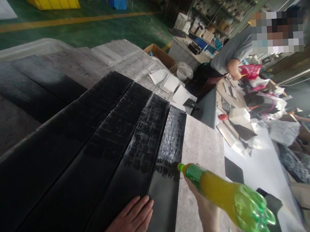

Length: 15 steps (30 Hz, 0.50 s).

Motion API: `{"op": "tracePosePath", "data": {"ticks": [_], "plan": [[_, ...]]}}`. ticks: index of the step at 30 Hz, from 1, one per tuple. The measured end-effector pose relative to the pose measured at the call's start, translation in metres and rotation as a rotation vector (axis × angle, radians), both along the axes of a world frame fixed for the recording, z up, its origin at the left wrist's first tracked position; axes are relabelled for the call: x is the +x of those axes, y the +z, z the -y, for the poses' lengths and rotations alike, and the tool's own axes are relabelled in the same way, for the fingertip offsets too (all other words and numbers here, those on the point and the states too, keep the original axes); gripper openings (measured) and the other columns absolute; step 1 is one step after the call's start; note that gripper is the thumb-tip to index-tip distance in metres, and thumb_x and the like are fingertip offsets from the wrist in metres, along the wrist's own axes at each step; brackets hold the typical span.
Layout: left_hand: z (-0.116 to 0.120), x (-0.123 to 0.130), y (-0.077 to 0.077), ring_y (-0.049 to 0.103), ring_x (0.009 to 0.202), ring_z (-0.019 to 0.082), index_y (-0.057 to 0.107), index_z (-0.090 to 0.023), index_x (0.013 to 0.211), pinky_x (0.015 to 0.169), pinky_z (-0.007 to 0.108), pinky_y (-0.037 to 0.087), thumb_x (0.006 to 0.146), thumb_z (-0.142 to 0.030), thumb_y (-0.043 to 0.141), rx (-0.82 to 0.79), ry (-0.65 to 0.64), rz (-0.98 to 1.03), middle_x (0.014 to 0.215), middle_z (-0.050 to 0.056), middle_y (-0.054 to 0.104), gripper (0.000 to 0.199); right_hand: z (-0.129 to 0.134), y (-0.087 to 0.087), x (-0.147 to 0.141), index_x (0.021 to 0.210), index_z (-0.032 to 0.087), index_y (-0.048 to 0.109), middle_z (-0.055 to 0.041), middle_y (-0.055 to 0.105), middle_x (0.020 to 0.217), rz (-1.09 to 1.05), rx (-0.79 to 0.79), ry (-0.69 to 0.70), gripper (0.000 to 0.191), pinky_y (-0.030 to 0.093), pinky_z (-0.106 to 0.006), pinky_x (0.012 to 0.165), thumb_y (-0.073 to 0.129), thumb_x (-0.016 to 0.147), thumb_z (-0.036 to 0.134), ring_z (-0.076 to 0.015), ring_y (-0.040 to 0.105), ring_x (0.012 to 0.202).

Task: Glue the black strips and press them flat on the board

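My left hand (133,217) lies flat with fingers stretched over the black sheet strips (114,187) near the bottom of the view. In my right hand (197,193) is a green plastic bottle (218,189) of yellow liquid, tipped so its green cap end points left and down. That end is at the right edge of the rightmost black strip (167,188); the bottle hides most of my right fingers. Glossy, wet-looking streaks (145,137) cover the far part of several strips, while their near parts look matt.
The strips lie on a worn, pale table (203,137). White sheets (169,82) and a cardboard box (160,55) are beyond. A co-worker in a grey shirt (234,51) stands at a cluttered bench (261,169) on the right. Another dark sheet (39,87) lies left.
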State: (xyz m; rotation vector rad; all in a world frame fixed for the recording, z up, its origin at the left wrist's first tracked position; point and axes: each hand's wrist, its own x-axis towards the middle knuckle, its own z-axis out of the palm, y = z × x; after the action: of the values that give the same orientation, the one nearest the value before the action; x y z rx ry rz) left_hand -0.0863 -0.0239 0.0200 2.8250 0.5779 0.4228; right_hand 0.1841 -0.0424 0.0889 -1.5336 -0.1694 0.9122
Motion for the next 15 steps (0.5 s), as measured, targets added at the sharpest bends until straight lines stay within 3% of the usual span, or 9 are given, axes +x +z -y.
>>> {"op": "tracePosePath", "data": {"ticks": [4,7,11,15], "plan": [[0.001,-0.001,-0.003,0.029,0.140,0.023,0.058,-0.020,0.131,0.121,0.042,0.003,0.100,-0.044,0.047,-0.010,0.002,-0.018,0.149,0.003,0.045,0.041,0.000,0.006,-0.008,0.092,0.018,0.076,-0.0119,0.075,0.095,-0.098,-0.049,0.109,0.029,0.053,-0.058,0.092,0.068,0.079,0.043,-0.0305,0.070,0.097],[0.003,-0.002,-0.008,0.029,0.140,0.024,0.058,-0.019,0.131,0.121,0.044,0.001,0.100,-0.046,0.045,0.007,-0.025,-0.030,0.150,0.004,0.044,0.043,-0.015,0.007,-0.017,0.083,0.014,0.075,-0.0141,0.075,0.084,-0.095,-0.070,0.180,0.034,0.057,-0.054,0.084,0.067,0.081,0.046,-0.0286,0.073,0.083],[0.002,-0.003,-0.011,0.028,0.141,0.025,0.057,-0.018,0.132,0.120,0.045,0.000,0.101,-0.046,0.044,0.014,-0.045,-0.053,0.150,0.005,0.043,0.044,-0.038,0.016,-0.022,0.100,0.018,0.073,-0.0099,0.074,0.104,-0.050,0.019,0.175,0.041,0.054,-0.049,0.091,0.068,0.077,0.051,-0.0258,0.069,0.103],[-0.002,-0.002,-0.007,0.030,0.140,0.025,0.057,-0.018,0.131,0.120,0.045,0.000,0.100,-0.047,0.045,0.028,-0.054,-0.020,0.149,0.005,0.045,0.044,-0.032,0.021,-0.031,0.103,0.024,0.073,-0.0061,0.073,0.107,-0.038,0.048,0.183,0.037,0.055,-0.049,0.092,0.068,0.076,0.048,-0.0272,0.067,0.109]]}}
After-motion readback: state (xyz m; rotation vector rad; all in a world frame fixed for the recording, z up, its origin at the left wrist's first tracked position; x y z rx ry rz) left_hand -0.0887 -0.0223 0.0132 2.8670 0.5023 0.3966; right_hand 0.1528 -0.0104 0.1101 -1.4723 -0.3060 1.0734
